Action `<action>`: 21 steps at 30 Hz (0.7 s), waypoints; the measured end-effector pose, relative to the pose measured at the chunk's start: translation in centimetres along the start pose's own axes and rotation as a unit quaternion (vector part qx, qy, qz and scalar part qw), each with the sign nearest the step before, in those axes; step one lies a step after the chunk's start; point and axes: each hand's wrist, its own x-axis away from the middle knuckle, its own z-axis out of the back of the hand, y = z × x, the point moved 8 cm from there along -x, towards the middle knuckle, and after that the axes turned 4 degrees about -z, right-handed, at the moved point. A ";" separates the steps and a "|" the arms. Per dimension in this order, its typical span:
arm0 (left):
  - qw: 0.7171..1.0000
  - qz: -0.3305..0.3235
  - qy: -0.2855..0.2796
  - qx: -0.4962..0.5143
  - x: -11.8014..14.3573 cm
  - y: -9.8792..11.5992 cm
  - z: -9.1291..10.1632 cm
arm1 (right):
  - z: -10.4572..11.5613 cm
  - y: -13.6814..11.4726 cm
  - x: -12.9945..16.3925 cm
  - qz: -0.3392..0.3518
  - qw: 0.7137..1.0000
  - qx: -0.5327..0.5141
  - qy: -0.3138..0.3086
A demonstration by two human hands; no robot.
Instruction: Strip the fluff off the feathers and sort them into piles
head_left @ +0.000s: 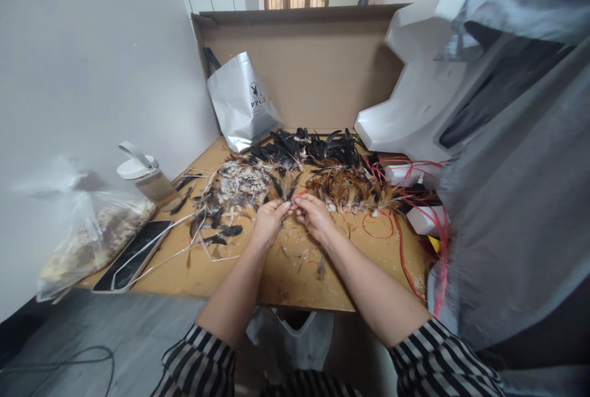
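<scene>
My left hand (271, 220) and my right hand (314, 216) meet over the middle of the table, fingertips pinched close together. From my left fingers a small bundle of dark brown feathers (284, 185) points up and away. A bit of red string (301, 193) shows at my right fingertips, beside the bundle's base; how it runs round the quills is hidden. Brown feather bundles (354, 188) lie just right of my hands. To the left is a heap of grey-white fluffy feathers (242, 182), and behind are black feather bundles (308, 148).
A phone (133, 255), a clear bag (99, 237) and a lidded cup (150, 179) stand at the left. A silver bag (242, 102) leans against the cardboard (304, 71). Red strings (401, 249), white foam (415, 90) and grey cloth (520, 200) crowd the right.
</scene>
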 end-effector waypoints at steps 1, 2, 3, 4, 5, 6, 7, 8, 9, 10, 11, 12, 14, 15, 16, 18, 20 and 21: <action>1.000 0.000 -0.002 -0.001 0.0 0.0 -0.1 | 0.0 0.0 0.0 -0.004 1.000 -0.008 -0.001; 1.000 -0.002 -0.005 -0.002 0.0 0.0 -0.1 | -0.1 0.0 0.0 -0.007 1.000 -0.016 -0.002; 1.000 -0.004 -0.008 -0.003 0.1 0.0 -0.2 | -0.1 0.0 0.1 -0.008 1.000 -0.021 -0.003; 1.000 -0.005 -0.011 -0.004 0.1 0.1 -0.2 | -0.2 -0.1 0.1 -0.007 1.000 -0.026 -0.004; 1.000 -0.006 -0.015 -0.005 0.1 0.1 -0.3 | -0.2 -0.1 0.1 -0.005 1.000 -0.030 -0.004; 1.000 -0.007 -0.018 -0.006 0.1 0.1 -0.3 | -0.2 -0.2 0.1 -0.002 0.999 -0.033 -0.001; 1.000 -0.007 -0.020 -0.006 0.1 0.2 -0.4 | -0.1 -0.2 0.1 0.001 0.999 -0.036 0.003; 1.000 -0.007 -0.022 -0.007 0.2 0.2 -0.4 | 0.0 -0.3 0.0 0.005 0.999 -0.037 0.010; 1.000 -0.006 -0.022 -0.009 0.2 0.2 -0.4 | 0.1 -0.3 0.0 0.008 0.999 -0.038 0.016; 1.000 -0.004 -0.021 -0.011 0.2 0.1 -0.4 | 0.2 -0.4 0.0 0.011 0.999 -0.037 0.023; 1.000 -0.002 -0.020 -0.013 0.2 0.1 -0.4 | 0.3 -0.4 0.0 0.014 0.999 -0.037 0.028; 1.000 0.002 -0.018 -0.014 0.2 0.0 -0.4 | 0.4 -0.5 -0.1 0.017 0.999 -0.037 0.030; 1.000 0.009 -0.015 -0.012 0.3 -0.1 -0.4 | 0.4 -0.6 -0.1 0.020 0.998 -0.043 0.029; 1.000 0.013 -0.015 -0.010 0.3 -0.2 -0.4 | 0.4 -0.6 0.0 0.021 0.998 -0.048 0.027; 1.000 0.017 -0.017 -0.008 0.3 -0.3 -0.4 | 0.5 -0.7 0.0 0.023 0.998 -0.052 0.024; 0.999 0.024 -0.027 -0.004 0.4 -0.3 -0.6 | 0.5 -0.9 0.0 0.029 0.998 -0.058 0.019; 0.999 0.032 -0.038 -0.003 0.5 -0.4 -0.7 | 0.7 -1.2 0.0 0.037 0.997 -0.062 0.018; 0.998 0.037 -0.043 -0.003 0.6 -0.4 -0.8 | 0.8 -1.3 0.0 0.040 0.997 -0.063 0.019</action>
